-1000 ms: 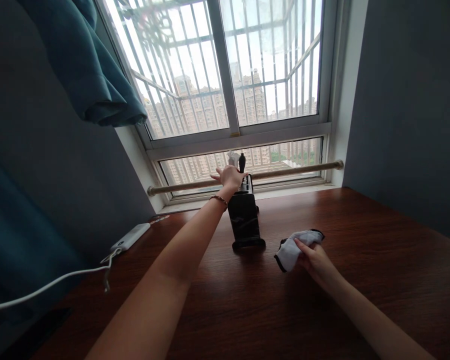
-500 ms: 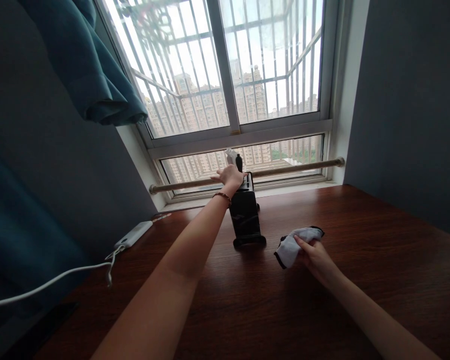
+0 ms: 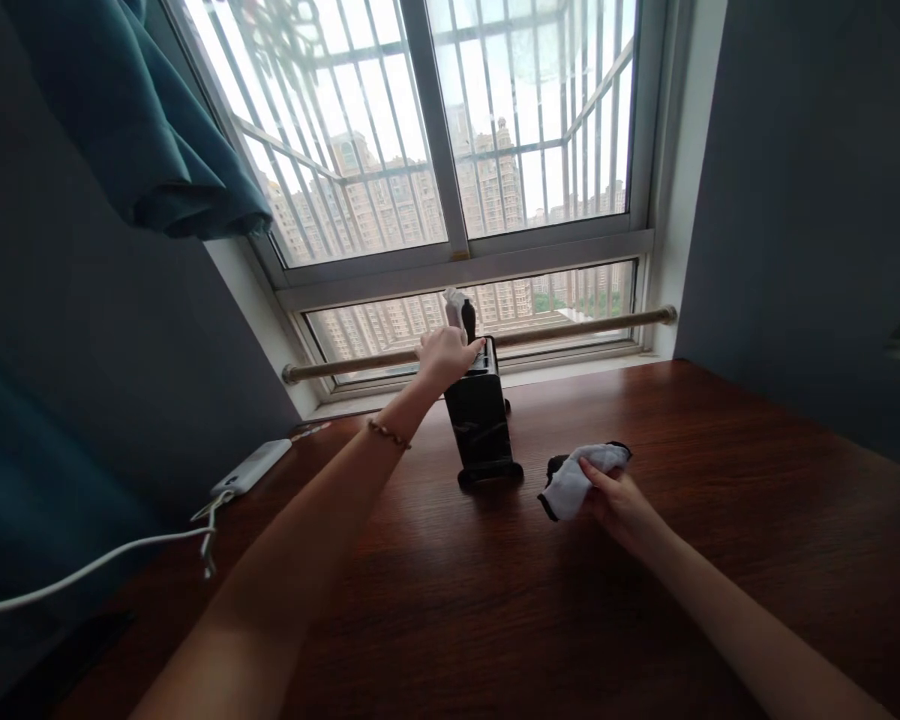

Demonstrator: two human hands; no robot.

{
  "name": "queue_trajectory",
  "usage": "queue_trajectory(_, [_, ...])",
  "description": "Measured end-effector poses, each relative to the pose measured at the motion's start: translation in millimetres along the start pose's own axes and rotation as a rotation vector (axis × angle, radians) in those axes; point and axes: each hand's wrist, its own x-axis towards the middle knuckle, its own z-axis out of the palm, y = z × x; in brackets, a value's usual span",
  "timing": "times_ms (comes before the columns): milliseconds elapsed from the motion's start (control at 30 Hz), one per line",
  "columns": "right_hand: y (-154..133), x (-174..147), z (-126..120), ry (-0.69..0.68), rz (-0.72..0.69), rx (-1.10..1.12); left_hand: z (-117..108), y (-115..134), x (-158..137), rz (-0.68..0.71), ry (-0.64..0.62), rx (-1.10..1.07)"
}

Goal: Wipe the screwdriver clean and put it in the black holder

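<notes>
A black upright holder that looks like a knife block (image 3: 480, 425) stands on the table near the window, on a wide base. A black handle (image 3: 469, 318) and a pale, whitish piece (image 3: 456, 305) stick up from its top. My left hand (image 3: 447, 355) is closed at the block's upper left, with the thumb along the top edge; the fingers' far side is hidden. In my right hand (image 3: 616, 500), pinched between thumb and fingers, is a crumpled white cloth (image 3: 574, 482) with black edging, right of the block and just over the tabletop.
The brown wooden table (image 3: 720, 520) reaches to the window sill. At left lies a white power strip (image 3: 253, 468) with a white cable (image 3: 105, 555). A horizontal rail (image 3: 585, 328) crosses the window behind the block. A blue curtain (image 3: 172, 150) hangs at upper left.
My left hand's fingers, spread before, have curled in at the top of the block, thumb along its edge. My right hand still holds the cloth. The whole view has shifted slightly.
</notes>
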Motion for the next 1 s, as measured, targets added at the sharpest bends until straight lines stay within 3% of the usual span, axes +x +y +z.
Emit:
queue_trajectory(67, [0.5, -1.3, 0.6, -0.024, 0.032, 0.087, -6.2, 4.7, -38.6, 0.08, -0.003, -0.077])
queue_trajectory(100, [0.5, -2.3, 1.1, -0.034, 0.047, 0.135, -5.6, 5.3, -61.8, 0.154, -0.019, -0.236])
queue_trajectory(167, [0.0, -5.5, 2.9, -0.043, 0.077, 0.204, 3.9, 2.2, -111.5, 0.111, -0.134, -0.542])
queue_trajectory(300, [-0.7, -14.6, 8.5, -0.199, 0.158, 0.207, 42.2, -16.9, -193.4, -0.322, -0.506, -0.984])
queue_trajectory(367, [0.7, -18.4, 10.7, -0.279, 0.191, 0.194, 58.0, -27.9, -215.4, -0.583, -0.714, -1.195])
queue_trajectory(433, [3.3, -20.5, 11.6, -0.274, 0.209, 0.168, 66.1, -37.3, -225.5, -0.715, -0.876, -1.301])
queue_trajectory(500, [6.3, -20.5, 11.0, -0.248, 0.233, 0.132, 67.8, -44.8, -228.1, -0.731, -0.874, -1.313])
queue_trajectory(600, [9.1, -16.9, 7.8, -0.194, 0.249, 0.131, 65.2, -54.1, -226.3, -0.665, -0.743, -1.271])
queue_trajectory(767, [6.3, -6.7, -1.0, 0.045, 0.144, 0.095, 61.7, -62.3, -222.1, -0.531, -0.646, -1.159])
queue_trajectory(867, [6.3, -0.8, -7.8, 0.154, 0.096, -0.051, 59.2, -61.2, -220.9, -0.5, -0.643, -1.165])
queue_trajectory(1000, [6.6, 6.2, -18.9, 0.237, 0.136, -0.167, 57.9, -58.7, -222.8, -0.517, -0.686, -1.181])
